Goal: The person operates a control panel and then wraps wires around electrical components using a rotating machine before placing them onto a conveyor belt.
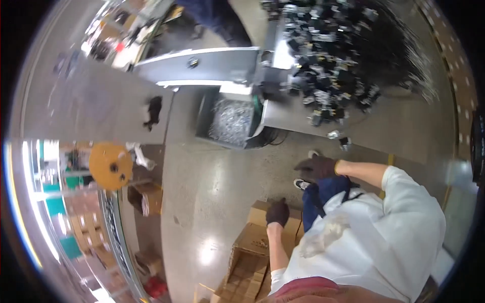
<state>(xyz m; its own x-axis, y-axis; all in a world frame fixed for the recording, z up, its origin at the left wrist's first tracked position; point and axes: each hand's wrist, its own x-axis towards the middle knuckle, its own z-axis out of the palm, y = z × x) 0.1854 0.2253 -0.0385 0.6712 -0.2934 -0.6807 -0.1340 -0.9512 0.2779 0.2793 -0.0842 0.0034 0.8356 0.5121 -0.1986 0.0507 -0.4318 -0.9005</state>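
My left hand (pixel 278 212), in a dark glove, hangs in the air just beside an open cardboard box (pixel 251 236). Its fingers point forward, a little bent, and nothing shows in them. My right hand (pixel 318 167), gloved likewise, reaches across in front of my blue trousers with its fingers stretched to the left and apart from any object. Closest ahead of it, small dark and silvery parts (pixel 345 142) lie at the edge of a grey table (pixel 298 118). On that table rises a large pile of black parts (pixel 328 60) with metallic bits and thin dark strands.
A grey bin (pixel 204 126) of shiny shredded-looking pieces stands on the floor under a grey metal chute (pixel 217 65). Left are a grey surface (pixel 91 101) with a dark object (pixel 153 112), an orange reel (pixel 108 165) and shelving. Another person's dark-clothed legs (pixel 217 20) show at the back.
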